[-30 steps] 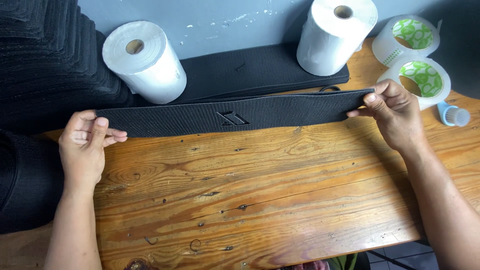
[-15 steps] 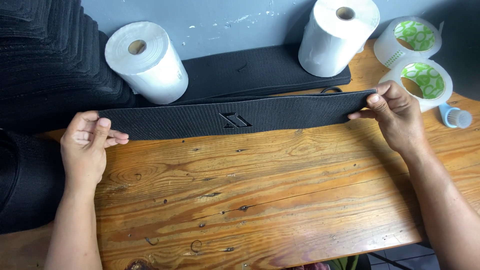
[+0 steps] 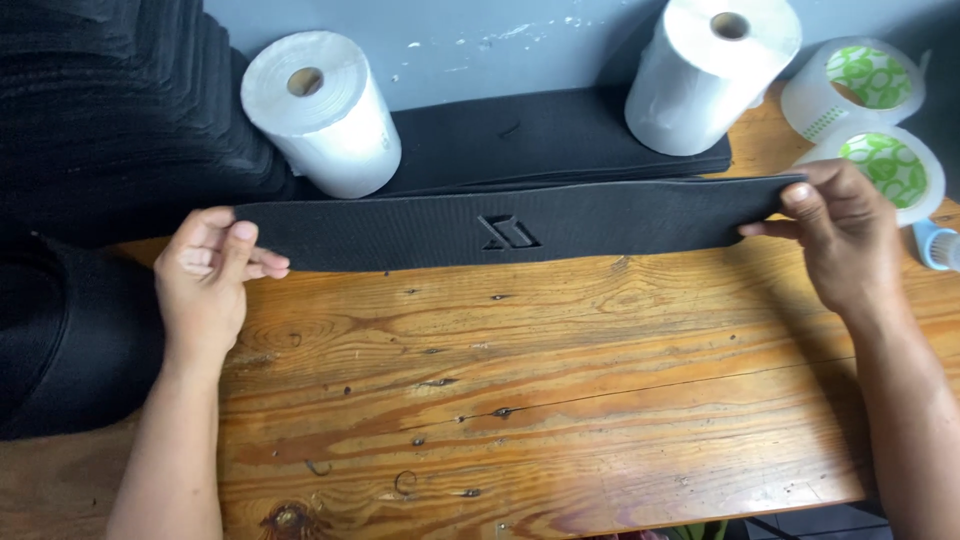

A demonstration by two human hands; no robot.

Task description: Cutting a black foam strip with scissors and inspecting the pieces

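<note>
A single head-worn camera looks steeply down from close above the wooden table, facing the grey wall along the frame's top. Both forearms enter from the lower corners.

Black stack cut off top-left; blue object, perhaps cap, cropped right.

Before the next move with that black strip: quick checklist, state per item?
1. Left hand grip on the black strip end: ok, fingers pinch it.
2. Right hand grip on the other end: ok.
3. Strip stretched flat, no twist: ok.
4. Embossed emblem faces up, near the middle: ok.
5. Bare wooden table in front of the strip: ok.
6. Strip apart from the white paper rolls and tape rolls: cannot tell at the right end.
</note>
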